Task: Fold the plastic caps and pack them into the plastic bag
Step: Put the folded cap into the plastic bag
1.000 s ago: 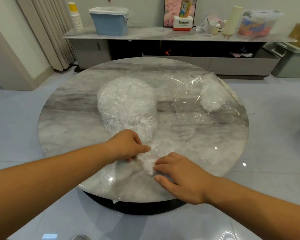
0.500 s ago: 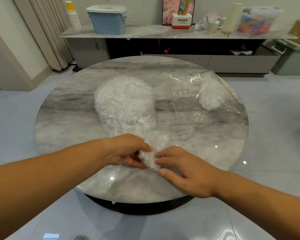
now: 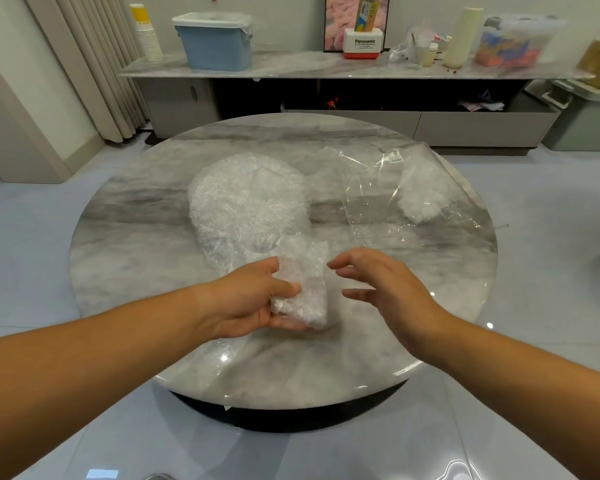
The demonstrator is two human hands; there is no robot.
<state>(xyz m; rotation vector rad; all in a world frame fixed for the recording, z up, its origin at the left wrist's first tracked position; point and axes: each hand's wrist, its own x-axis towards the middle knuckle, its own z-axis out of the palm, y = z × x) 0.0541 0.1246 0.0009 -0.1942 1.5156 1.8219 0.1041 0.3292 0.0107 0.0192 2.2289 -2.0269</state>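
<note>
My left hand [image 3: 248, 299] grips a folded, crumpled clear plastic cap [image 3: 303, 289], lifted a little above the round marble table [image 3: 125, 268]. My right hand [image 3: 385, 289] hovers just right of the cap with its fingers spread, touching nothing. Behind my hands lies a heap of loose plastic caps [image 3: 246, 206] at the table's middle. A clear plastic bag [image 3: 371, 199] lies flat at the right, with a small bundle of folded caps [image 3: 421, 195] inside it near the far end.
A low marble-topped sideboard [image 3: 291, 69] runs behind the table, bearing a blue lidded bin [image 3: 215, 43], a stack of paper cups [image 3: 148, 34] and other containers. Curtains [image 3: 90, 64] hang at the back left. Glossy floor surrounds the table.
The cap went from lying on the table under both hands to being folded and lifted in my left hand. My right hand let go of it and drew off to the right.
</note>
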